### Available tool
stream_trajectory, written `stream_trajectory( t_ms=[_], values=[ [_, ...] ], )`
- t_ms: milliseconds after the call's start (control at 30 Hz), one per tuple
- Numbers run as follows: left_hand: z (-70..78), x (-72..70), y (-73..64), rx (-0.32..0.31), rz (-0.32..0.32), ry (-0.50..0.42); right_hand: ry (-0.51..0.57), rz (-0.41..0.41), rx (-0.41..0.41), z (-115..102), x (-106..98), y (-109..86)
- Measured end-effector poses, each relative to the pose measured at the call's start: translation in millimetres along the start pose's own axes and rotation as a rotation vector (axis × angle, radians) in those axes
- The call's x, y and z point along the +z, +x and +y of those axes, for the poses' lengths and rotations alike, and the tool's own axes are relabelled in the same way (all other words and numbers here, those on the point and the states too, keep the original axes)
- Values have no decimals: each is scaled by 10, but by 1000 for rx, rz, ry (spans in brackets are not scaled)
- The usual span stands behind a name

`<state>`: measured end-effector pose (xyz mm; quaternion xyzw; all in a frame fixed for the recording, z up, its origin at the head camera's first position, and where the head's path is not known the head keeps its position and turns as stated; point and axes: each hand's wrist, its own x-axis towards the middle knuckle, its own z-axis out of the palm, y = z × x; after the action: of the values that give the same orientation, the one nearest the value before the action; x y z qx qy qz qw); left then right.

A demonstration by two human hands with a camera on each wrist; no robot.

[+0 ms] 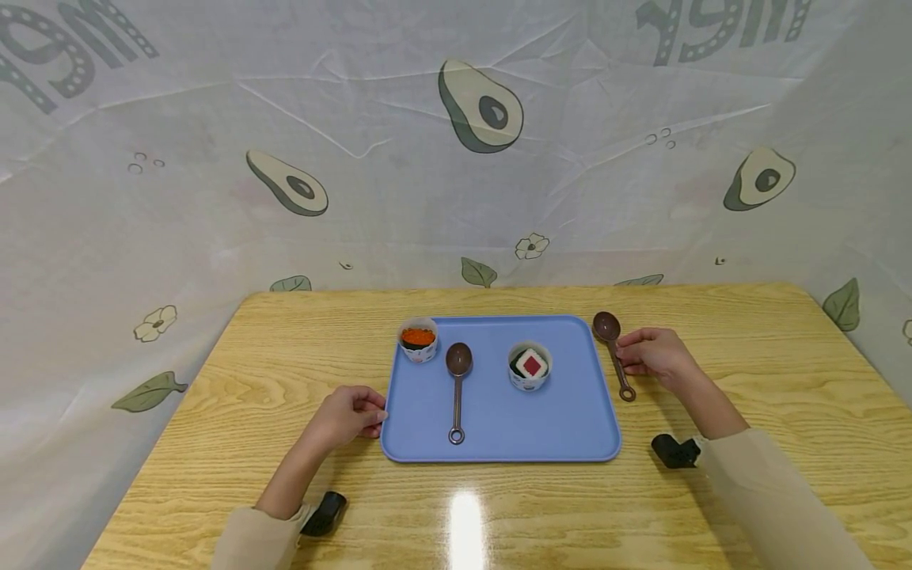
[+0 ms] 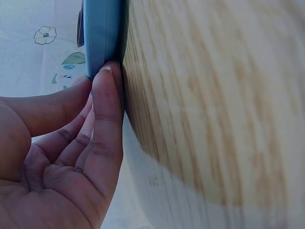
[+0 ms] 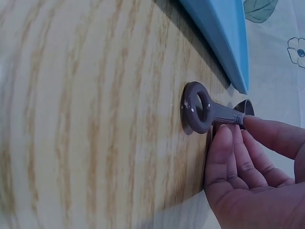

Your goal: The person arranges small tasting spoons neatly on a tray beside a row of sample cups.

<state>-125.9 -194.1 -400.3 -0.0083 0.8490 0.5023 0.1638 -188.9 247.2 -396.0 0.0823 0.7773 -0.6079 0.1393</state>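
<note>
My left hand (image 1: 354,413) pinches the left rim of a blue tray (image 1: 499,451); in the left wrist view the thumb meets the tray's edge (image 2: 102,38) and the index finger lies along its outer side, close to the table. To the right of the tray, my right hand (image 1: 657,355) grips a brown spoon (image 1: 611,342) by the handle, between thumb and fingers. The ring at the handle's end (image 3: 189,107) shows close over the wood in the right wrist view. On the tray lies a second brown spoon (image 1: 458,380), bowl towards the back.
A paper cup of orange-topped sushi (image 1: 418,342) stands in the tray's back left corner. Right of the tray's middle is another cup with white-and-red sushi (image 1: 530,366). The wooden table (image 1: 299,332) ends at a printed curtain (image 1: 385,229) behind.
</note>
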Motion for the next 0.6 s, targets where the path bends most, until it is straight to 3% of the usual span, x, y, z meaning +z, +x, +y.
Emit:
stream_trajectory(
  t_ms=[600],
  values=[
    [-16, 5, 3, 0, 1, 4, -11, 2, -12, 33, 8, 5]
  ],
)
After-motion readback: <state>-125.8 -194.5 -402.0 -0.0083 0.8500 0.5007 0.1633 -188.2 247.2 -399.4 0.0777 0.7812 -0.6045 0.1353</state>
